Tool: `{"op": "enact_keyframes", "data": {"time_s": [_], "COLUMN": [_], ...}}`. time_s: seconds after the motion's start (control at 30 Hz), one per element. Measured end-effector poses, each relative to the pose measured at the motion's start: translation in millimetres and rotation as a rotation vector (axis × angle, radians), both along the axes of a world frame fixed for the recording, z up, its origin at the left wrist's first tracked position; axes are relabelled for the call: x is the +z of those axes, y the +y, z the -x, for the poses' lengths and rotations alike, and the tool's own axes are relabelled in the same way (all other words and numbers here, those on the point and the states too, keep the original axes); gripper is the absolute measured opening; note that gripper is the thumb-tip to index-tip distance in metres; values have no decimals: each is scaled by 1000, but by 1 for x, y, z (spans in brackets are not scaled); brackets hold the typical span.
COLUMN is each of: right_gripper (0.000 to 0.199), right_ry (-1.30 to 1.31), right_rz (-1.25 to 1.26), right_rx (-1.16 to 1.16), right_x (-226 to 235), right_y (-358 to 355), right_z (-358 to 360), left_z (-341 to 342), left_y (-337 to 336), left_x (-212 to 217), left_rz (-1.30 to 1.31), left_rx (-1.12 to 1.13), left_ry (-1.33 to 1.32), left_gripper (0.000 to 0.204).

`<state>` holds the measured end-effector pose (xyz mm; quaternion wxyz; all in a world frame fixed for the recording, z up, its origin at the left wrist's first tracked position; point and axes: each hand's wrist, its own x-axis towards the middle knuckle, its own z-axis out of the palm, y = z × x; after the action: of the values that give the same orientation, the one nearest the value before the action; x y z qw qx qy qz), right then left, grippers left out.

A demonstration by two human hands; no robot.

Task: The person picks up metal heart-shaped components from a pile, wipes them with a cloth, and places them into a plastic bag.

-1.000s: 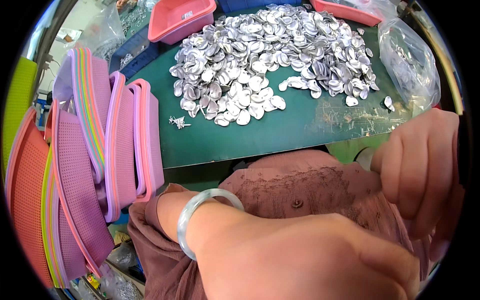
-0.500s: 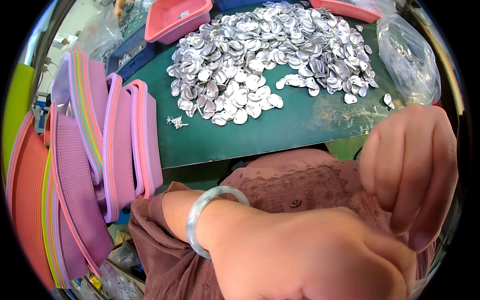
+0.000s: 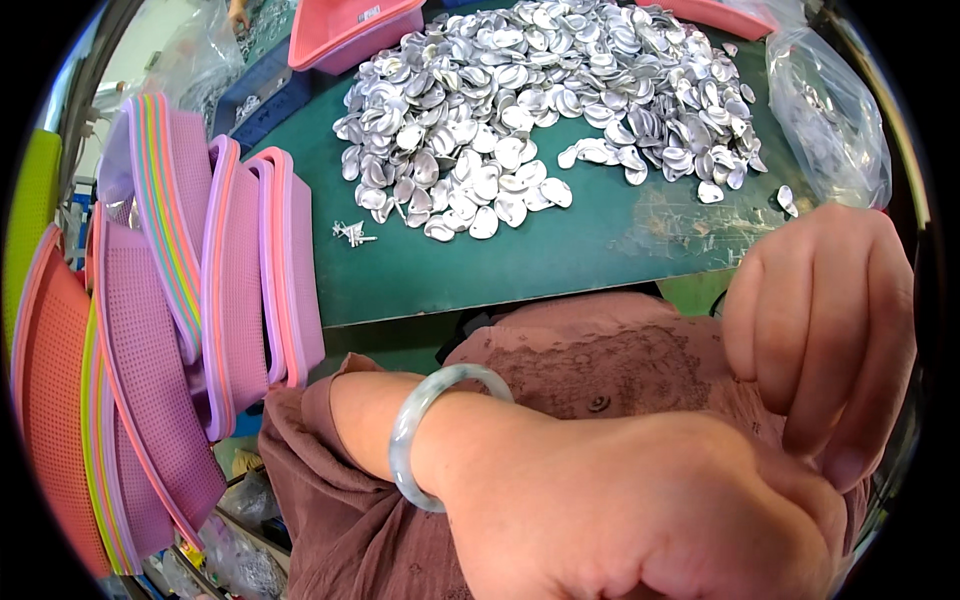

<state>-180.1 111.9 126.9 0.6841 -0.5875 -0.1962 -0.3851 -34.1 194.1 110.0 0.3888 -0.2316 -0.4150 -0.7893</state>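
My left hand [image 3: 650,500], with a pale jade-like bangle [image 3: 405,435] on its wrist, reaches across my lap to the lower right, its back toward me and its fingers curled in. Close by on the right, my right hand [image 3: 825,330] hangs with its fingers bent downward and pressed together. The fingertips of both hands nearly meet, and whatever they pinch is hidden behind them. Beyond the hands, a large heap of silvery, petal-shaped metal pieces [image 3: 480,120] covers the far part of the green table [image 3: 430,280]. A single silvery piece [image 3: 787,200] lies just past my right hand.
Purple and orange mesh baskets [image 3: 150,380] stand nested on the left. Small silvery pins [image 3: 352,234] lie near the table's left edge. Behind are a pink tray [image 3: 350,35] and a blue bin [image 3: 262,105]. A clear plastic bag [image 3: 830,120] sits at the far right.
My left hand and its bangle have shifted slightly right in the picture. My right hand stays nearly in place, fingers still curled. The heap appears unchanged, though the view has moved a little.
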Motion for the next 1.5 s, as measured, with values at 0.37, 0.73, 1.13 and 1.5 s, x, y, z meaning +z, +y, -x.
{"op": "enact_keyframes", "data": {"time_s": [0.37,0.73,1.13,1.5], "right_gripper": [5,9,9,4], "right_ry": [18,59,63,68], "right_rz": [-3,12,26,8], "right_rx": [30,86,45,35], "right_x": [-5,-5,-9,-11], "right_y": [-7,-15,-17,-20], "right_z": [-1,1,5,-1], "left_z": [1,6,8,4], "left_y": [-4,-8,-14,-21], "left_x": [-2,-4,-5,-4], "left_rz": [-28,-40,-57,-61], "left_rx": [1,-4,-18,2], "left_ry": [3,0,3,-5], "left_gripper": [22,22,23,25]}}
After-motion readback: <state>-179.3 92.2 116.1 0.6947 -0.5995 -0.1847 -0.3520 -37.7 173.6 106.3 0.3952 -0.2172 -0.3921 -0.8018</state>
